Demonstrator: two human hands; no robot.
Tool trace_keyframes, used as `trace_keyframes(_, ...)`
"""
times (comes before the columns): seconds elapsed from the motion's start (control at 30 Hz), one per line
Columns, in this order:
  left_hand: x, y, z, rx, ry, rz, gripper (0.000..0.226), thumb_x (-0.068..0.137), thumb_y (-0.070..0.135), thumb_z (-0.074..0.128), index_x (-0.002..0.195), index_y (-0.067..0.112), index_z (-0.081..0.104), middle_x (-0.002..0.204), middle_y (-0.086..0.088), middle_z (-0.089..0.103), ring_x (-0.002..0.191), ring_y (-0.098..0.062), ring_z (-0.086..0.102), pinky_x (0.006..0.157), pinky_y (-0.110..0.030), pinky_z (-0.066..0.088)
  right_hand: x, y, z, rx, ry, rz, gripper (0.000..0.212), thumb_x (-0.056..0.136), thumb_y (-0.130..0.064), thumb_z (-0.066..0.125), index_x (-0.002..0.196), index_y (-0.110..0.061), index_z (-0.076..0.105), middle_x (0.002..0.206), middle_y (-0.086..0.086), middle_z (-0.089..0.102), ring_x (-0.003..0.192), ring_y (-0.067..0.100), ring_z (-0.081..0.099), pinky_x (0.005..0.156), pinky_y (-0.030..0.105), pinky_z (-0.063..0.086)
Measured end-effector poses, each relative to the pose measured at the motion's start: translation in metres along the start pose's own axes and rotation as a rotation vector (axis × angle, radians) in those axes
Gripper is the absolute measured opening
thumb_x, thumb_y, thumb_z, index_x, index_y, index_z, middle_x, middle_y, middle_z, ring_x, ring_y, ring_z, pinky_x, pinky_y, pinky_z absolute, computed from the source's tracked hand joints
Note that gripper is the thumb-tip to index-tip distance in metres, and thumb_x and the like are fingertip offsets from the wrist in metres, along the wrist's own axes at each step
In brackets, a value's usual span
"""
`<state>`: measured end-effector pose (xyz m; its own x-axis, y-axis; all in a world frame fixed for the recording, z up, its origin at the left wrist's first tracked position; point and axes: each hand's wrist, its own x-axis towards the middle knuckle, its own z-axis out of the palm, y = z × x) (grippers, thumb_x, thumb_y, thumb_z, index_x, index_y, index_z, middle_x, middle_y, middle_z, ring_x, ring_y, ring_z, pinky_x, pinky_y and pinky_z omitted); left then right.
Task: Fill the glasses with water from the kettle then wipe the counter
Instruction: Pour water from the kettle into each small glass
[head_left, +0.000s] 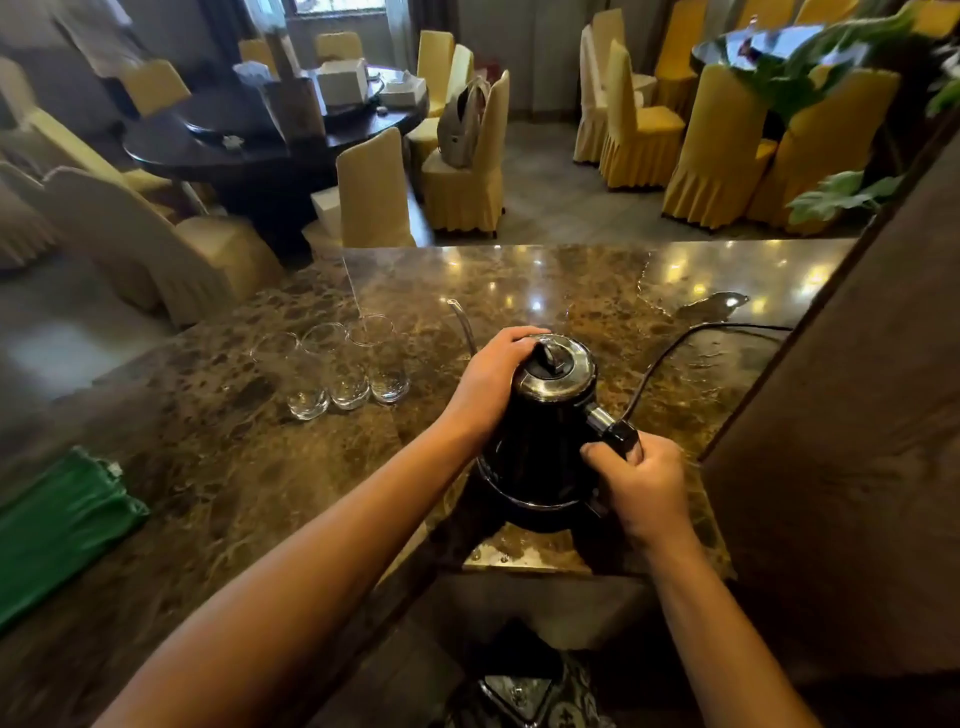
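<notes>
Fingers of the right hand curled tight around the black handle of the kettle, thumb pressed over the top of the grip. Left hand laid flat against the far side of the chrome lid, fingers together and draped over its rim beside the black knob. Kettle upright on its round base near the front edge of the brown marble surface, thin gooseneck spout rising away toward the far left. Black power cord looping from behind the kettle off to the right. Three clear glasses standing in a tight row just left of the spout, touching or nearly so, apparently empty, well apart from the kettle body. Green cloth lying at the left edge of the surface, far from both hands. Patch of spilled water glinting on the marble toward the far right corner. Beyond the surface, a dining room with a dark round table and chairs in yellow covers
</notes>
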<state>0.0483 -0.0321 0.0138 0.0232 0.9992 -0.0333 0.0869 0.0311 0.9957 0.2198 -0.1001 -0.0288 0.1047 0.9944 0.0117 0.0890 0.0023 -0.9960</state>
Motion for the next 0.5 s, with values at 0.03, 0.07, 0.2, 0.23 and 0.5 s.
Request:
trace_keyframes(0.03,-0.001,0.001,0.001,-0.015,0.015,-0.011,0.026,0.103,0.018,0.048,0.120,0.014,0.068,0.118,-0.001,0.072,0.102,-0.005,0.068,0.084,-0.016,0.049,-0.003,-0.001,0.001,0.010,0.008,-0.013,0.040,0.068,-0.032,0.077,0.051,-0.022,0.042,0.046,-0.005,0.039,0.047,0.019,0.037,0.050,0.037,0.031)
trace_keyframes(0.07,-0.003,0.002,0.002,-0.020,0.026,-0.011,0.027,0.103,0.019,0.048,0.120,0.014,0.068,0.118,-0.002,0.072,0.103,-0.006,0.068,0.085,-0.017,0.049,-0.006,-0.003,0.002,0.028,0.005,-0.025,0.037,0.065,-0.037,0.074,0.050,-0.023,0.043,0.047,-0.003,0.040,0.048,0.019,0.037,0.050,0.038,0.032)
trace_keyframes(0.2,-0.010,0.018,0.000,0.033,0.065,0.050,0.027,0.103,0.026,0.049,0.119,0.017,0.068,0.117,0.000,0.072,0.111,-0.012,0.067,0.095,-0.027,0.050,-0.008,-0.017,0.000,0.087,-0.002,-0.054,0.036,0.071,-0.023,0.071,0.044,-0.026,0.048,0.043,-0.014,0.039,0.044,0.013,0.035,0.047,0.031,0.031)
trace_keyframes(0.23,-0.013,0.025,-0.002,0.041,0.083,0.084,0.028,0.102,0.028,0.049,0.119,0.017,0.069,0.117,0.001,0.072,0.111,-0.012,0.067,0.098,-0.030,0.050,-0.009,-0.025,0.001,0.090,-0.002,-0.073,0.038,0.072,-0.021,0.071,0.043,-0.027,0.048,0.043,-0.014,0.038,0.043,0.011,0.034,0.046,0.030,0.030)
trace_keyframes(0.5,-0.033,0.078,-0.045,0.095,0.202,0.230,0.031,0.099,0.028,0.050,0.110,0.014,0.075,0.111,0.003,0.074,0.109,-0.011,0.067,0.102,-0.040,0.050,-0.022,-0.077,0.037,0.202,-0.027,-0.210,0.061,0.085,-0.001,0.076,0.043,-0.027,0.040,0.039,-0.017,0.035,0.036,0.000,0.029,0.038,0.018,0.027)
